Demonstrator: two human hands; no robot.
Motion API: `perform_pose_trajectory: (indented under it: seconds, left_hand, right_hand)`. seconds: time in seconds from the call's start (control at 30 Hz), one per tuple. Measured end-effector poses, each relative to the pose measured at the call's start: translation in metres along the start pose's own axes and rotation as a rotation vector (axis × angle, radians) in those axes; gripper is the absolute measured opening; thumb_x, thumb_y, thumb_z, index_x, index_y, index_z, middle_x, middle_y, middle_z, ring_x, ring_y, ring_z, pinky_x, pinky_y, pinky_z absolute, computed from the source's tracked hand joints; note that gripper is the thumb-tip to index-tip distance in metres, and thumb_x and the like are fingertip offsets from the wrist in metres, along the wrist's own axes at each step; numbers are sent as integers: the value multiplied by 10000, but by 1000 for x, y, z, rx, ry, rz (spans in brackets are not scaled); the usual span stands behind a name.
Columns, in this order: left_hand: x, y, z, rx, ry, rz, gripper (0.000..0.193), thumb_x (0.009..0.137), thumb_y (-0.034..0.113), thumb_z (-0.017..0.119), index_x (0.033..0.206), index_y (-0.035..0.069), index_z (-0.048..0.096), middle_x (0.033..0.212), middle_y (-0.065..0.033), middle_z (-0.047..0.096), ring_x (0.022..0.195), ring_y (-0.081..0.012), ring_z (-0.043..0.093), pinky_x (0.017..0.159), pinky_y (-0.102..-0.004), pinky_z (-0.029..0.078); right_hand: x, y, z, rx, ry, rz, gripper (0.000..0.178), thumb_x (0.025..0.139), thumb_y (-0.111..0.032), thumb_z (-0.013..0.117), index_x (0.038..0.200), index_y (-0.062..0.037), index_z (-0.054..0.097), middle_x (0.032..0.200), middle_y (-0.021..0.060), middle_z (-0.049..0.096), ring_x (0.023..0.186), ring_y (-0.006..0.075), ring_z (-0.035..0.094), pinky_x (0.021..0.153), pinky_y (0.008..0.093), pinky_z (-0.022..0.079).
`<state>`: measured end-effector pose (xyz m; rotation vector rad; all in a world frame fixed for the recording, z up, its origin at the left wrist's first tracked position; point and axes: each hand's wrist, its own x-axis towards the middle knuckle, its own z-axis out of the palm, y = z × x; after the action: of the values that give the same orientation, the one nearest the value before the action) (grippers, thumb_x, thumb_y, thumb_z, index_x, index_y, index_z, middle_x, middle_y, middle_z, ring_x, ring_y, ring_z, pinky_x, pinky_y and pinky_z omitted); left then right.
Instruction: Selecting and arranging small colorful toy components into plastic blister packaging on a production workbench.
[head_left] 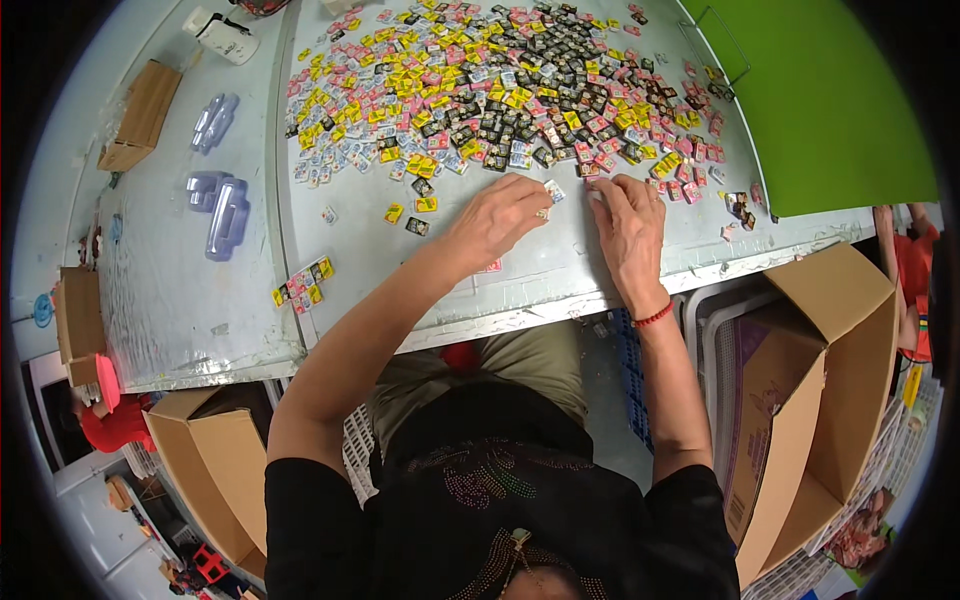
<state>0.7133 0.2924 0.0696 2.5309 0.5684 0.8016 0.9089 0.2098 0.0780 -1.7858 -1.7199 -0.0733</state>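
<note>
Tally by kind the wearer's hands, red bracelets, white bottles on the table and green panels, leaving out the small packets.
Hands: 2 (left hand, right hand)
Red bracelet: 1
White bottle: 1
Green panel: 1
Total: 5, small packets left out

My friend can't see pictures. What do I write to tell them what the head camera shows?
Seen from above, a person's bare left hand and right hand are over a pale table, just in front of a wide scatter of small yellow, pink, white and black packets. Clear plastic containers lie to the left; a green panel is at upper right.
</note>
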Motion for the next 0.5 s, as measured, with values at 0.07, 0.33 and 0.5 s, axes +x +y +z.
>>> perform_pose_trajectory:
  seconds: [0.07,0.33,0.5]
  left_hand:
    - [4,-1,1,-23,53,-8,243,735,20,736,963,16,651,989,-107,641,931,-286,612,797,-366,515]
    - [4,3,1,28,93,-190,257,718,28,754,943,6,631,957,-112,632,909,-309,601,792,-390,499]
    - [11,7,13,18,194,-173,269,719,33,754,959,7,634,959,-114,634,913,-313,600,797,-391,494]
  right_hand:
    - [4,-6,3,8,-25,-14,235,800,-77,698,1033,-66,671,1047,87,636,1009,279,571,878,387,427]
    - [32,-16,13,-32,-55,-182,242,801,-123,681,1042,-102,677,1071,37,649,1042,257,558,917,413,409]
    - [64,8,30,-48,-164,-479,269,807,-148,617,1068,-122,677,1109,0,652,1041,238,552,932,395,394]
